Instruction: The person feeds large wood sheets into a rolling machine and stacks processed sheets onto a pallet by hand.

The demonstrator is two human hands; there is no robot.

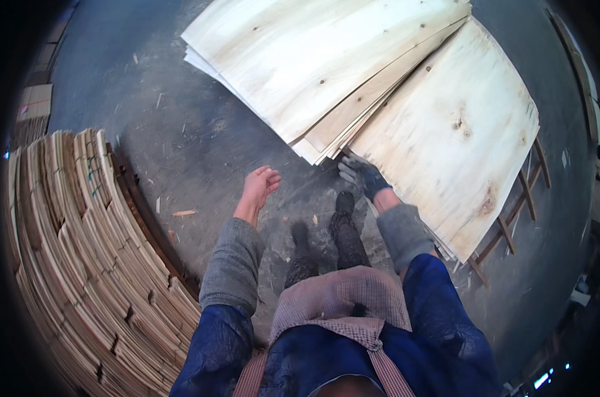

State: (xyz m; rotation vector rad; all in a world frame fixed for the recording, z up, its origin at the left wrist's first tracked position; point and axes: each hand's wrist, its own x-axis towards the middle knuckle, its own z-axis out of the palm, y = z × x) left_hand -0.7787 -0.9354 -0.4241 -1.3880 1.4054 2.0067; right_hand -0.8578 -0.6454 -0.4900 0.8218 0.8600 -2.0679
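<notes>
The grey concrete floor [181,132] carried scattered wood splinters [184,213], a tall stack of veneer strips [68,264] and a low wooden rack [511,225] bearing pale veneer sheets [392,86].

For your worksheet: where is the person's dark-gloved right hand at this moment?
In the head view, the dark-gloved right hand is right of centre, at the near edge of the pale veneer sheets, above the person's dark shoes.
</notes>
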